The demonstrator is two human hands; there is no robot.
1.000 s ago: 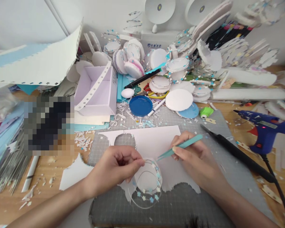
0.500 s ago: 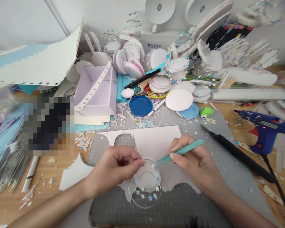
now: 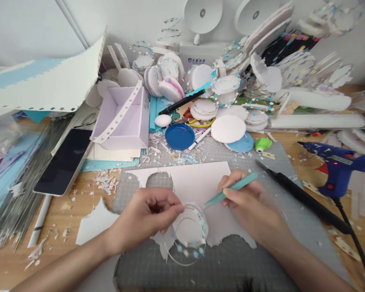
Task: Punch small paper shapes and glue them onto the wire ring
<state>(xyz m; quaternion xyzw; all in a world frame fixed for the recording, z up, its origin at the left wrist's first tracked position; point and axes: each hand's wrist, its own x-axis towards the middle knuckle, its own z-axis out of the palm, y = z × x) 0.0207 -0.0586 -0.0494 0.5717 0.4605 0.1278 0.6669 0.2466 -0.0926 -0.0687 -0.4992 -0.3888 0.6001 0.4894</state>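
My left hand (image 3: 158, 209) pinches a thin curled wire (image 3: 188, 265) between thumb and forefinger. Small blue and white paper flowers sit along the wire, slightly blurred. The wire loops over a round white foam disc (image 3: 187, 233) lying below my fingers. In my right hand (image 3: 246, 202) is a pair of teal tweezers (image 3: 237, 186), its tips pointing left and down, close to the upper right rim of the disc. Whether the tips hold a flower is too small to tell. Beneath lies a white foam sheet (image 3: 200, 178) with round cut-outs.
A grey cutting mat (image 3: 158, 275) covers the table's middle. To the right are a black-handled knife (image 3: 310, 200) and a blue glue gun (image 3: 337, 170). A phone (image 3: 65, 162), lilac box (image 3: 144, 121) and blue lid (image 3: 180, 137) lie left and behind, among paper scraps.
The tweezer tips have drawn a little right and up, off the wire. The flowered wire has shifted slightly over the disc. My left hand keeps its pinch in nearly the same spot.
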